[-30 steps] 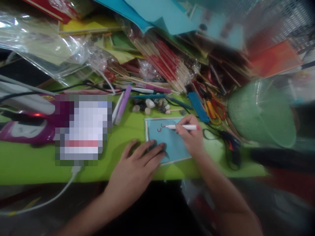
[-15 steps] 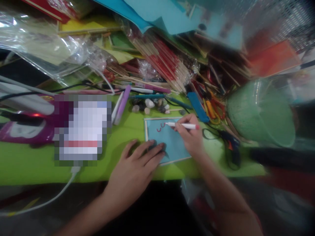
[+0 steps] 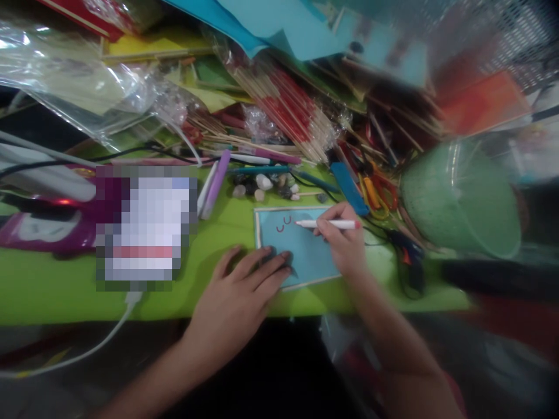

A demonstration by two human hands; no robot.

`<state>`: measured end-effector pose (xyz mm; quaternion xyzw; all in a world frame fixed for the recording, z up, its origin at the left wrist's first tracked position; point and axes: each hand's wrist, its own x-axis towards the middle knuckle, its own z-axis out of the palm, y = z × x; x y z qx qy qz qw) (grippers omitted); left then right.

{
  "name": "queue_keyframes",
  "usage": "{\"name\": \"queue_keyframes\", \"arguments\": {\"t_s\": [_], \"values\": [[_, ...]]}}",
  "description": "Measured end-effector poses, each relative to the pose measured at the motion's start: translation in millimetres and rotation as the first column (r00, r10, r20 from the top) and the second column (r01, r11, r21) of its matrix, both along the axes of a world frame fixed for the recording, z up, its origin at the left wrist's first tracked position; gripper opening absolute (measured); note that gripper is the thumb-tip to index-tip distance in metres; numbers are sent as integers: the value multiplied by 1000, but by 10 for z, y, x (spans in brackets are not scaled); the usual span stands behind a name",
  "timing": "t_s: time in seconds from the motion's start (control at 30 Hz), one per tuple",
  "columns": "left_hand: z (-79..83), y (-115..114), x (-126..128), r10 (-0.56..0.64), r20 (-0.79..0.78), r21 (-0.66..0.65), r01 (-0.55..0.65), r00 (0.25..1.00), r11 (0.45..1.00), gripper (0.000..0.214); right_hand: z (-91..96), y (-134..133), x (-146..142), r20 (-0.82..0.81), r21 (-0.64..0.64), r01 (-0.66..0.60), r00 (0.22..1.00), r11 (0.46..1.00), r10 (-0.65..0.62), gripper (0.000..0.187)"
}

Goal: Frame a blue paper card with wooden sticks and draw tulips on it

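Note:
A blue card [image 3: 308,256] with a pale stick border along its edges lies on the green tabletop. Two small red curved strokes [image 3: 283,224] show in its upper left part. My right hand [image 3: 343,233] grips a white marker pen [image 3: 328,224] with a red end, its tip at the card's surface just right of the strokes. Fingers spread, my left hand [image 3: 244,285] rests flat with its fingertips over the card's lower left edge and its palm toward the table's front.
Small stones [image 3: 264,183] and several pens lie behind the card. To the right are a blue cutter [image 3: 349,187], orange-handled scissors [image 3: 378,195], a glue gun [image 3: 408,259] and a green bucket [image 3: 460,201]. A pixelated phone-like device [image 3: 148,227] with a white cable is at left.
My right hand and the marker have shifted slightly right, and the pen tip has moved off the second red stroke. My left hand stays on the card.

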<state>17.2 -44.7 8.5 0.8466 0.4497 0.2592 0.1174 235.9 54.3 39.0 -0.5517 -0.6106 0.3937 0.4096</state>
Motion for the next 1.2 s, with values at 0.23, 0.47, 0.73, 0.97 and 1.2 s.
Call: {"name": "queue_keyframes", "arguments": {"t_s": [0.23,0.47,0.73,0.97,1.2], "values": [[-8,-6,7,9,1,-2,-9,1000,1000,31,34,-15,-1,30,-23,-39,999,999,39,12],[-5,-8,3,9,4,-6,-9,1000,1000,30,25,-5,-16,28,-32,-35,999,999,36,12],[-2,-5,0,8,0,0,-8,1000,1000,31,6,-3,-27,1,-22,-52,999,998,52,13],[6,-1,8,4,2,1,-4,1000,1000,30,20,-4,-18,41,-42,-64,997,997,66,14],[-4,-8,-2,7,-5,-4,-7,1000,1000,32,15,2,0,65,-60,-50,996,997,54,15]]}}
